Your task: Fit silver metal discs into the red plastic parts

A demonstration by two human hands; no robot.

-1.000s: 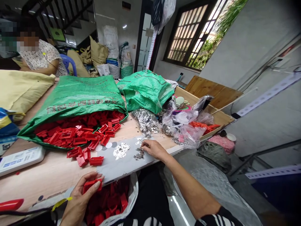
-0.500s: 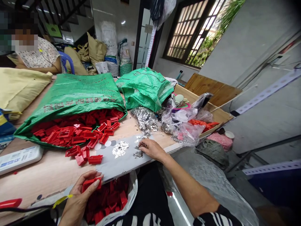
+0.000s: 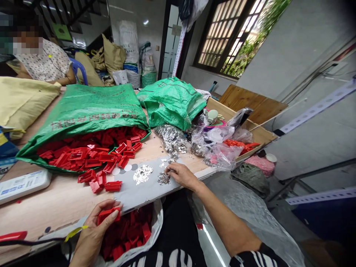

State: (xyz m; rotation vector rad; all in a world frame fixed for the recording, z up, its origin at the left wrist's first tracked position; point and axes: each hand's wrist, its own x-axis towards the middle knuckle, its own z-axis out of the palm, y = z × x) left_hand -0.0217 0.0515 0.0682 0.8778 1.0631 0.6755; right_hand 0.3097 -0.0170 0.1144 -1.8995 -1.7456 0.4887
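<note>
Head view: left grip (image 3: 96, 231) grasping red clip (image 3: 109, 215), lower left; right grip (image 3: 182, 175) touching metal pieces (image 3: 163, 179), closure cannot tell.

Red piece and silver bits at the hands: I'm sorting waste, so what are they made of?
The red piece in the left hand looks like moulded plastic: even, matte red, sharp edges. The silver bits at the right hand seem thin stamped metal: bright, glinting.
</note>
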